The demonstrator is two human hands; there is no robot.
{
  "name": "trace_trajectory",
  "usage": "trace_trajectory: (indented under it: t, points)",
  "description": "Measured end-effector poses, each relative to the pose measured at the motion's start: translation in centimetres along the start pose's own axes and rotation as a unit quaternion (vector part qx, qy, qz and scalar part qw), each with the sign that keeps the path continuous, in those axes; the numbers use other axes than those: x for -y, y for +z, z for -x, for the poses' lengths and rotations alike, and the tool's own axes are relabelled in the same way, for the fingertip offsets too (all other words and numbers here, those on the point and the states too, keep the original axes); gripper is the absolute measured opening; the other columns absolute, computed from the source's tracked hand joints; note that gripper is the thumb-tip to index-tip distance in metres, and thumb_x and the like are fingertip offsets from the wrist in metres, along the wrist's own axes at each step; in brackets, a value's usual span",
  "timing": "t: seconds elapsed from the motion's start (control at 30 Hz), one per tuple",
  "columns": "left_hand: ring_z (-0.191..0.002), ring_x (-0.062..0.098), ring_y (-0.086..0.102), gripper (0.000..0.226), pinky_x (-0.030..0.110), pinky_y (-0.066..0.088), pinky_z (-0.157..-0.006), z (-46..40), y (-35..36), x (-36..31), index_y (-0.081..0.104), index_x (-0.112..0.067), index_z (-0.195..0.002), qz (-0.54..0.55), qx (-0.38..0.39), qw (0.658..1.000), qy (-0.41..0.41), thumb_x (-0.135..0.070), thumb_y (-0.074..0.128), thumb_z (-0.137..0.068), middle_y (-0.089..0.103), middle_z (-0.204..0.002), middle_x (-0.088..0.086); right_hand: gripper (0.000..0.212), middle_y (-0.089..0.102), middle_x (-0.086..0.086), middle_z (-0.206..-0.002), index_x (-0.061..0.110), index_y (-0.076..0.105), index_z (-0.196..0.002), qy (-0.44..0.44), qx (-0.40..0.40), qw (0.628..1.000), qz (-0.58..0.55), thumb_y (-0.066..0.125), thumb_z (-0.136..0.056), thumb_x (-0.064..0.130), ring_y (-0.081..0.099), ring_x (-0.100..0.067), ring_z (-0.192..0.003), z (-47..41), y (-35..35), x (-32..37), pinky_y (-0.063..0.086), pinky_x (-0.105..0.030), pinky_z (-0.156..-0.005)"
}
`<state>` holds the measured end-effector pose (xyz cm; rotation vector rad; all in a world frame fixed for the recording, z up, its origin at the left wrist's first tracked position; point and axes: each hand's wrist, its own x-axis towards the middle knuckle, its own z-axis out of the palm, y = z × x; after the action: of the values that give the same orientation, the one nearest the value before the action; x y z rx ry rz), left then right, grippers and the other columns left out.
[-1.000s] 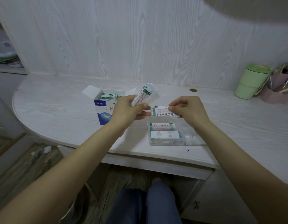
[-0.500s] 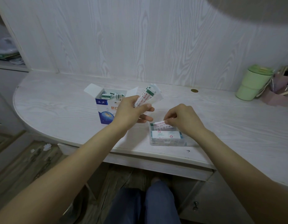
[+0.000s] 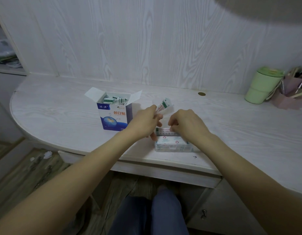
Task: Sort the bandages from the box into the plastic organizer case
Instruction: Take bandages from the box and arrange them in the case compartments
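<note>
Right hand point(image 3: 185, 122) fingers pinching one white wrapped bandage point(image 3: 164, 131) into clear plastic organizer case point(image 3: 174, 147); left hand point(image 3: 145, 122) gripping spare bandage bundle point(image 3: 163, 106) beside open blue-and-white cardboard box point(image 3: 115, 116); risk: bundle slipping, strips scattering.

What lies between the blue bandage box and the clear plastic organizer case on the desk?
In the head view, the left hand, gripping a bundle of bandages, lies between the box and the case.

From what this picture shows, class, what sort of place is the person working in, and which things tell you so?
Probably a home desk nook: a pale wood-grain desk against a matching wall panel, a green lidded cup beside a pink holder of stationery, and a cupboard door below.
</note>
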<state>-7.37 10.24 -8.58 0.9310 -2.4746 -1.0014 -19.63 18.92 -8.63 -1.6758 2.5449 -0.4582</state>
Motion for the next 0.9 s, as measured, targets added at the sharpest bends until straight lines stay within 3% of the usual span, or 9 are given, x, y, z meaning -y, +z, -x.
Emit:
trace_trajectory:
  t: [0.1, 0.17, 0.23, 0.3, 0.4, 0.57, 0.77, 0.83, 0.9]
  points:
    - [-0.044, 0.013, 0.062, 0.013, 0.029, 0.046, -0.048, -0.2, 0.0, 0.0, 0.045, -0.013, -0.096, -0.027, 0.006, 1.000, 0.012, -0.024, 0.038, -0.101, 0.069, -0.100, 0.004, 0.019, 0.069, -0.009, -0.100, 0.014, 0.071, -0.100, 0.002, 0.009, 1.000, -0.028, 0.070, -0.081, 0.012, 0.064, -0.024, -0.090, -0.1, 0.0, -0.1, 0.053, -0.039, -0.083]
    - [-0.055, 0.017, 0.066, 0.013, 0.034, 0.052, -0.051, -0.2, -0.2, 0.0, 0.046, -0.012, -0.096, -0.012, 0.005, 1.000, 0.017, -0.023, 0.040, -0.101, 0.068, -0.102, 0.006, 0.020, 0.070, -0.007, -0.100, 0.015, 0.071, -0.101, 0.009, 0.013, 0.999, -0.044, 0.070, -0.081, 0.012, 0.065, -0.022, -0.089, 0.0, -0.2, -0.1, 0.054, -0.038, -0.082]
    - [-0.062, 0.019, 0.068, 0.014, 0.025, 0.051, -0.045, 0.1, -0.5, -0.1, 0.048, -0.011, -0.103, 0.026, -0.004, 0.999, 0.020, -0.023, 0.041, -0.101, 0.067, -0.104, 0.002, 0.022, 0.070, -0.003, -0.102, 0.016, 0.070, -0.104, 0.018, 0.013, 0.998, -0.052, 0.070, -0.082, 0.015, 0.064, -0.018, -0.093, 0.2, -0.9, -0.3, 0.053, -0.036, -0.084]
    - [-0.049, 0.014, 0.063, 0.016, 0.018, 0.041, -0.038, 0.6, -0.9, -0.2, 0.048, -0.013, -0.110, 0.089, -0.012, 0.996, 0.011, -0.024, 0.042, -0.101, 0.068, -0.100, -0.003, 0.026, 0.069, 0.000, -0.103, 0.018, 0.069, -0.108, 0.028, 0.005, 0.997, -0.073, 0.072, -0.082, 0.022, 0.062, -0.015, -0.096, 0.5, -2.0, -0.7, 0.051, -0.032, -0.084]
    - [-0.043, 0.013, 0.058, 0.018, 0.018, 0.041, -0.039, 1.3, -1.6, -0.5, 0.051, -0.015, -0.115, 0.217, 0.003, 0.976, -0.006, -0.023, 0.047, -0.099, 0.073, -0.094, -0.001, 0.028, 0.068, 0.004, -0.094, 0.025, 0.066, -0.107, 0.044, -0.026, 0.982, -0.184, 0.071, -0.082, 0.036, 0.063, -0.010, -0.087, 1.1, -3.8, -0.9, 0.045, -0.022, -0.067]
    - [-0.042, 0.012, 0.054, 0.018, 0.018, 0.039, -0.040, 2.1, -1.9, -1.5, 0.055, -0.017, -0.113, 0.241, 0.061, 0.968, 0.035, -0.025, 0.052, -0.096, 0.075, -0.089, 0.001, 0.005, 0.072, 0.002, -0.076, 0.020, 0.069, -0.084, 0.033, -0.049, 0.916, -0.396, 0.066, -0.088, 0.020, 0.063, -0.003, -0.058, 1.6, -4.2, 0.1, 0.040, -0.011, -0.055]
    - [-0.045, 0.013, 0.054, 0.017, 0.019, 0.035, -0.042, 2.5, -2.2, -1.3, 0.054, -0.020, -0.106, 0.281, 0.032, 0.958, 0.044, -0.029, 0.040, -0.101, 0.074, -0.088, 0.004, 0.004, 0.072, 0.002, -0.069, 0.014, 0.071, -0.085, 0.080, -0.039, 0.873, -0.480, 0.067, -0.086, 0.012, 0.061, -0.004, -0.056, 1.6, -3.9, -0.7, 0.041, -0.019, -0.059]
    - [-0.045, 0.014, 0.054, 0.014, 0.019, 0.037, -0.042, 2.5, -2.3, -1.1, 0.053, -0.020, -0.103, 0.297, 0.027, 0.954, 0.045, -0.026, 0.041, -0.101, 0.074, -0.089, 0.006, 0.006, 0.070, -0.002, -0.069, 0.009, 0.069, -0.083, 0.085, -0.028, 0.824, -0.560, 0.065, -0.086, 0.006, 0.064, -0.006, -0.059, 1.6, -3.8, -0.7, 0.046, -0.016, -0.057]
    - [-0.046, 0.015, 0.056, 0.013, 0.020, 0.039, -0.042, 2.5, -2.3, -1.0, 0.052, -0.019, -0.099, 0.304, 0.016, 0.951, 0.046, -0.025, 0.041, -0.101, 0.074, -0.088, 0.006, 0.005, 0.069, -0.006, -0.070, 0.002, 0.065, -0.084, 0.094, -0.013, 0.739, -0.667, 0.061, -0.087, -0.001, 0.068, -0.008, -0.066, 1.7, -3.8, -0.5, 0.052, -0.014, -0.061]
